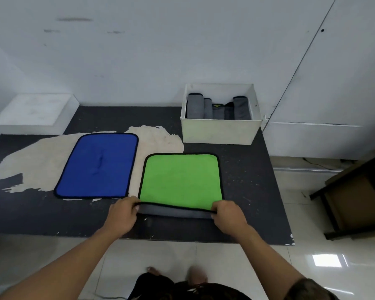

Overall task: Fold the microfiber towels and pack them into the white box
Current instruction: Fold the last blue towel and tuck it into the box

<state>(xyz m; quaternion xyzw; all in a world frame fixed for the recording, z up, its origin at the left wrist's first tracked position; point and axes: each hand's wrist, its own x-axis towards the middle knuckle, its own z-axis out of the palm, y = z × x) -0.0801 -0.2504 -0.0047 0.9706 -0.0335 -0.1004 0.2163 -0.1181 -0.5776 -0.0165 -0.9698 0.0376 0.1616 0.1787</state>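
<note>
I see my left hand (122,213) pinching the near left corner of the green towel (180,180), fingers curled round its black-trimmed hem. My right hand (227,214) grips the near right corner the same way. Between the two hands the near edge is raised off the table (247,191) and turned a little, showing a grey underside. The rest of the green towel lies flat.

At about 10 o'clock from the green towel lies the blue towel (97,165), spread flat with black trim and just beside the green one, not touching it. It rests partly on a pale patch where the dark tabletop is worn.

At 1 o'clock from the green towel the white box (220,131) stands near the far right edge of the table. Folded grey towels (217,109) are packed upright in a row inside it. One of them carries a small yellow-green mark, too small for me to read.

At 10 o'clock, well beyond the blue towel, a white block (33,109) sits against the wall. At 3 o'clock, off the table, a wooden shelf (355,195) stands on the tiled floor (312,267).
</note>
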